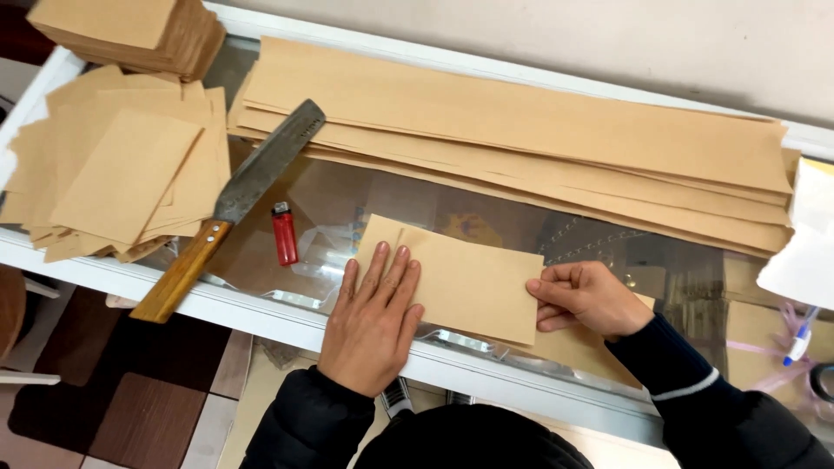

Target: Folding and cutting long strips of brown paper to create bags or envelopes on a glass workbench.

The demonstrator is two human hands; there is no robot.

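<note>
The left hand [372, 323] is pressing flat on the brown paper [469, 280] while the right hand [584, 298] is pinching its edge; keeping edges aligned matters.

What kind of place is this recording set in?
Probably a small shop or workshop making paper bags by hand: a glass-topped counter carries long brown paper strips, stacks of cut sheets and a large knife.

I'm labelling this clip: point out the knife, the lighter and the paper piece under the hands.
Knife [261, 169], head view: middle of the flat blade.
Lighter [284, 234], head view: red body.
Paper piece [473, 282], head view: bare centre, between the left hand [372, 317] and the right hand [586, 300].
</note>
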